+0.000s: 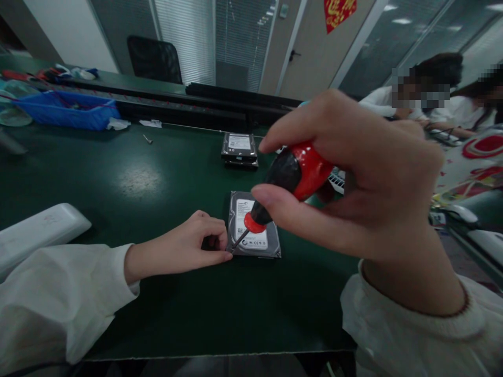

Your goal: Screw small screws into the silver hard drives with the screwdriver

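Observation:
A hard drive (261,242) with a white label lies flat on the green table mat. My right hand (365,173) is wrapped round the red and black handle of a screwdriver (288,173). The screwdriver slants down to the left, and its tip is at the drive's near left corner. At that same corner my left hand (188,243) is closed, thumb and curled fingers against the drive's left edge. Whether a small screw is under the tip cannot be made out. Behind, a stack of hard drives (239,149) rests on the mat.
A white oblong device (43,230) lies at the left. A blue bin (70,110) stands at the back left, with a small metal piece (148,139) nearer on the mat. Two people sit at the far right beside a patterned bag (471,162). A black chair (154,58) stands beyond the table.

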`<state>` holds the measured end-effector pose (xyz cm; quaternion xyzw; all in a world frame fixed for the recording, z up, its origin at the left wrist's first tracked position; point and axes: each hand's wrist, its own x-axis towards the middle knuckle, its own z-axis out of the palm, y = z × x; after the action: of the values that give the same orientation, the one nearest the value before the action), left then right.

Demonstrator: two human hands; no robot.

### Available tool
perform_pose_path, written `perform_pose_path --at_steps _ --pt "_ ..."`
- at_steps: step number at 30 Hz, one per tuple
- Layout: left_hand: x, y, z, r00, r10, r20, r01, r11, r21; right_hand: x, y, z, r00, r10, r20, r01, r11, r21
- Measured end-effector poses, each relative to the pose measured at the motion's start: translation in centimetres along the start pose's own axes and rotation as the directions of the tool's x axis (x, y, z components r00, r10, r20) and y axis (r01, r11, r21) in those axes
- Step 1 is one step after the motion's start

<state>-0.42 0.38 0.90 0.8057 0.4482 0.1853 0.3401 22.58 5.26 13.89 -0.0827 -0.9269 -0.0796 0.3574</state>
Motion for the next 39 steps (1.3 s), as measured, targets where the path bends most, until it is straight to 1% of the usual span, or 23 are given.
perform_pose_path --at_steps 3,6,8,12,16,20,23,26,29,31,36,39 --pt "0.0 0.0 0.1 1.000 -0.006 -0.008 0.006 1.000 -0.008 0.0 -0.1 0.2 1.000 0.028 0.004 -0.028 0.999 0.028" --pt "-0.1 0.1 0.1 1.000 -0.002 -0.011 0.002 1.000 -0.008 0.0 -0.1 0.2 1.000 0.018 0.015 -0.019 0.998 0.066" --pt "-0.1 0.0 0.2 1.000 0.000 -0.011 0.000 1.000 -0.001 0.1 -0.1 0.0 0.999 0.027 0.034 -0.029 0.998 0.053" --pt "-0.1 -0.2 0.3 1.000 -0.015 -0.013 0.015 1.000 0.022 0.2 -0.3 -0.3 0.994 0.091 0.064 -0.092 0.996 0.016" --pt "0.0 -0.2 0.3 1.000 -0.015 -0.010 0.015 0.999 0.036 0.2 -0.4 -0.1 0.991 0.112 0.078 -0.115 0.993 0.023" --pt "-0.1 -0.4 0.4 0.999 -0.053 -0.009 0.053 0.998 0.029 -0.1 -0.2 0.1 0.995 0.093 0.025 -0.094 0.994 0.052" --pt "-0.3 -0.6 0.5 0.996 -0.090 -0.006 0.090 0.996 0.029 -0.2 0.0 0.2 0.996 0.089 0.008 -0.089 0.996 0.025" --pt "-0.3 -0.6 0.4 0.996 -0.084 0.002 0.084 0.996 0.028 -0.3 0.2 0.2 0.997 0.079 0.006 -0.079 0.996 0.033" --pt "-0.2 -0.3 0.2 0.998 -0.066 0.009 0.065 0.998 0.019 -0.2 0.2 0.3 0.999 0.051 0.010 -0.052 0.992 0.115" --pt "-0.1 0.0 0.0 0.999 -0.049 0.014 0.049 0.999 0.011 -0.2 0.2 0.3 0.999 0.048 0.012 -0.050 0.989 0.139" --pt "0.0 0.3 0.0 0.999 -0.031 0.010 0.031 1.000 -0.004 -0.3 -0.1 0.2 0.996 0.093 0.004 -0.093 0.996 0.008" --pt "0.0 0.2 0.0 1.000 -0.025 0.013 0.025 1.000 -0.005 -0.4 0.0 0.3 0.996 0.094 0.002 -0.094 0.995 0.039"
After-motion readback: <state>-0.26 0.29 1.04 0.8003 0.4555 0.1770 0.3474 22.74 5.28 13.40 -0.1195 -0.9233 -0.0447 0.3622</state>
